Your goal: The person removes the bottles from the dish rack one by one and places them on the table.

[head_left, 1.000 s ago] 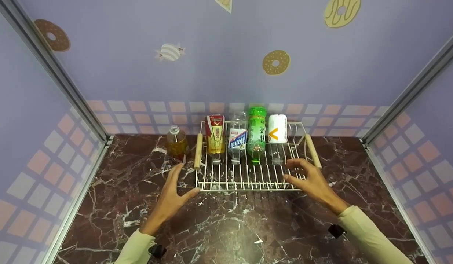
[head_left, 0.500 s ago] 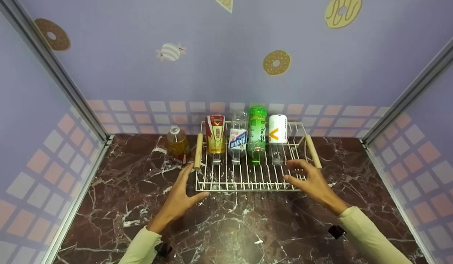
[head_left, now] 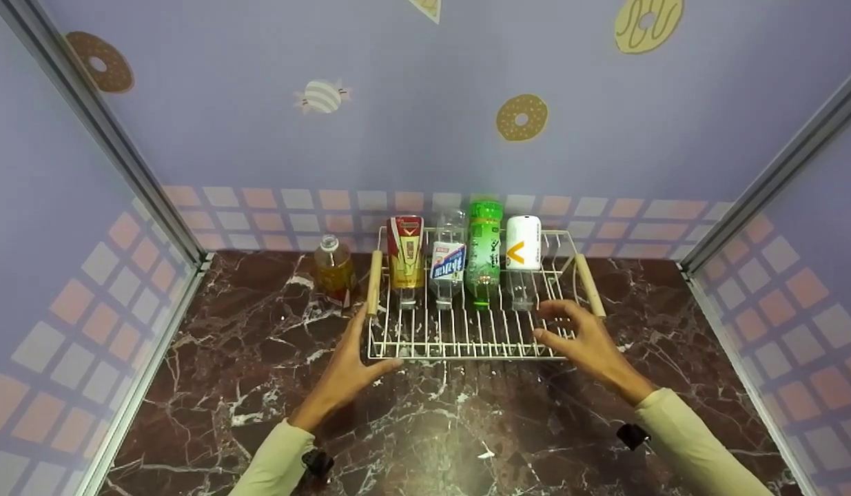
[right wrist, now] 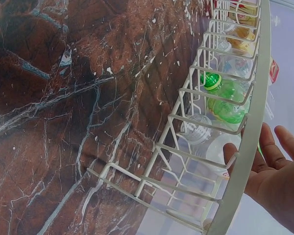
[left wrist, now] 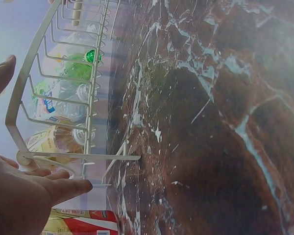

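Observation:
A white wire rack [head_left: 466, 357] with a wooden handle [head_left: 374, 284] on either side stands on the table. In it lie a red-and-gold bottle [head_left: 406, 256], a clear bottle [head_left: 447, 267] with a blue-and-white label, a green bottle [head_left: 484, 244] and a white-labelled bottle [head_left: 523, 244], necks toward me. My left hand [head_left: 346, 368] is at the rack's left front corner, thumb extended before the front rail and fingers along the side. Over the right front, my right hand [head_left: 590, 344] has its fingers loosely bent and apart, holding nothing; contact with the wires cannot be made out.
A bottle of amber liquid [head_left: 334, 270] stands upright just left of the rack. Behind the rack rises a patterned wall [head_left: 411, 138], with side walls left and right. Dark marble tabletop [head_left: 439, 427] stretches in front.
My left hand has moved rightward, from beside the amber bottle to the rack's left front corner, its thumb now further along the front. The right hand and the bottles have stayed in place.

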A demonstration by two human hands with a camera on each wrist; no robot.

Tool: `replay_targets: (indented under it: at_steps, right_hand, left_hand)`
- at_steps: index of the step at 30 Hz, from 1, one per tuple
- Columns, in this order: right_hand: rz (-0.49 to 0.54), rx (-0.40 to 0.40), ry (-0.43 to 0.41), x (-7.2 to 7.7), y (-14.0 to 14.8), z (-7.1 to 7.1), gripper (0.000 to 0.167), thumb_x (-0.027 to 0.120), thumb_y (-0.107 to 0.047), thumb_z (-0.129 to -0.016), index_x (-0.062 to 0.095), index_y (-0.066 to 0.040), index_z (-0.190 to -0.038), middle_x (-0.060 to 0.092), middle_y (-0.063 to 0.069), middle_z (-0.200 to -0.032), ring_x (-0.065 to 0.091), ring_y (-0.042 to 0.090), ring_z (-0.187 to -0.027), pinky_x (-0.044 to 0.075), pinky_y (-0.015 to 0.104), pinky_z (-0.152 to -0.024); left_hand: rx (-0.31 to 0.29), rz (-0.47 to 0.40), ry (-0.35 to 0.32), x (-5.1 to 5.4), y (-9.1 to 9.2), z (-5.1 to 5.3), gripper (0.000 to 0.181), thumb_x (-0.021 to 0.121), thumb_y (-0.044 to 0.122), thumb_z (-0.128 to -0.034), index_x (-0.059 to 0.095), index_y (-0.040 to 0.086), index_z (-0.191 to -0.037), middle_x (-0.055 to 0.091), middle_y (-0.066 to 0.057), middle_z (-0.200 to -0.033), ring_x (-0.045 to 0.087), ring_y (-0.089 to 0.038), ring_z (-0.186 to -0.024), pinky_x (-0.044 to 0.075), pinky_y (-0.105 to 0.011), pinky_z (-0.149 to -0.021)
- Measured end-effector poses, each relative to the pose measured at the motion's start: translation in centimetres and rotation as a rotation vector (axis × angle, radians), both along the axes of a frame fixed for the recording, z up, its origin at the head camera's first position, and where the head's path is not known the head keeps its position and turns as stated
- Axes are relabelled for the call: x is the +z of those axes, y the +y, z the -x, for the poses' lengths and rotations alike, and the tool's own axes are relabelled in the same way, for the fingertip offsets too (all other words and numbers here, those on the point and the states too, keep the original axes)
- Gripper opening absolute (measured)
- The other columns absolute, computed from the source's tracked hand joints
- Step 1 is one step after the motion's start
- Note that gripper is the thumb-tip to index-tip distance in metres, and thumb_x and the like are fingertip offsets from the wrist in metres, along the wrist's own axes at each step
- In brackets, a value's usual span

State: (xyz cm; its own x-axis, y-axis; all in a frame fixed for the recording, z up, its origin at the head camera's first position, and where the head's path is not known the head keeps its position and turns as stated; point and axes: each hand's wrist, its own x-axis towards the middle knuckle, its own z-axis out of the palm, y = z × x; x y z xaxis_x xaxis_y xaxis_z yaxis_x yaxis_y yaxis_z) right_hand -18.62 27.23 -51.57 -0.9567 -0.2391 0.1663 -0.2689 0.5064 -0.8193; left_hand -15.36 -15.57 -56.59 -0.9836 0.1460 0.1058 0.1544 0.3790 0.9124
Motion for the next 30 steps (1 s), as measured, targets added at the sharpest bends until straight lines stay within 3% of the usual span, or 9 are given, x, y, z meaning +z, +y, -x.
replay_targets:
  at_steps: [4,10,20,25,30]
  right_hand:
    - [-0.003,-0.011,0.010,0.1,0.0,0.2,0.051,0.086,-0.016,-0.096,0.067,0.002,-0.140,0.073,0.018,-0.134,0.067,0.044,-0.125,0.054,0.055,-0.111]
    - [0.001,-0.010,-0.018,0.3,-0.1,0.4,0.053,0.086,-0.020,-0.097,0.066,0.003,-0.140,0.070,0.021,-0.138,0.065,0.047,-0.129,0.052,0.064,-0.113]
    - [-0.078,0.033,0.015,1.2,-0.2,1.4,0.057,0.086,-0.025,-0.098,0.064,0.002,-0.143,0.070,0.019,-0.138,0.064,0.040,-0.129,0.051,0.065,-0.115]
    - [-0.087,0.056,0.023,1.8,-0.4,2.2,0.057,0.085,-0.025,-0.098,0.063,0.002,-0.144,0.069,0.021,-0.137,0.065,0.042,-0.128,0.051,0.066,-0.114]
    - [-0.102,0.060,-0.005,2.6,-0.5,3.1,0.062,0.085,-0.030,-0.099,0.061,0.001,-0.147,0.067,0.020,-0.142,0.063,0.040,-0.132,0.048,0.067,-0.117]
  left_hand:
    - [-0.005,-0.030,-0.011,-0.1,0.4,0.2,0.130,0.094,0.045,-0.0863,0.008,0.012,-0.178,0.005,-0.020,-0.183,0.010,-0.049,-0.167,0.013,-0.077,-0.128]
    - [-0.011,-0.063,-0.018,-0.5,0.8,0.5,0.129,0.092,0.043,-0.0897,0.002,0.015,-0.178,0.001,-0.023,-0.182,0.008,-0.050,-0.166,0.012,-0.078,-0.127]
    - [0.022,-0.097,-0.055,-0.7,1.1,0.7,0.133,0.092,0.045,-0.0880,-0.002,0.020,-0.178,-0.001,-0.022,-0.182,0.013,-0.048,-0.166,0.010,-0.075,-0.129]
    - [0.031,-0.110,-0.067,-0.7,1.0,0.7,0.130,0.093,0.037,-0.0890,0.000,0.020,-0.179,0.002,-0.022,-0.182,0.016,-0.050,-0.165,0.011,-0.078,-0.128]
    - [0.024,-0.123,-0.071,-0.9,1.1,0.7,0.131,0.094,0.040,-0.0876,0.001,0.022,-0.179,0.019,-0.027,-0.178,0.027,-0.051,-0.162,0.018,-0.081,-0.125]
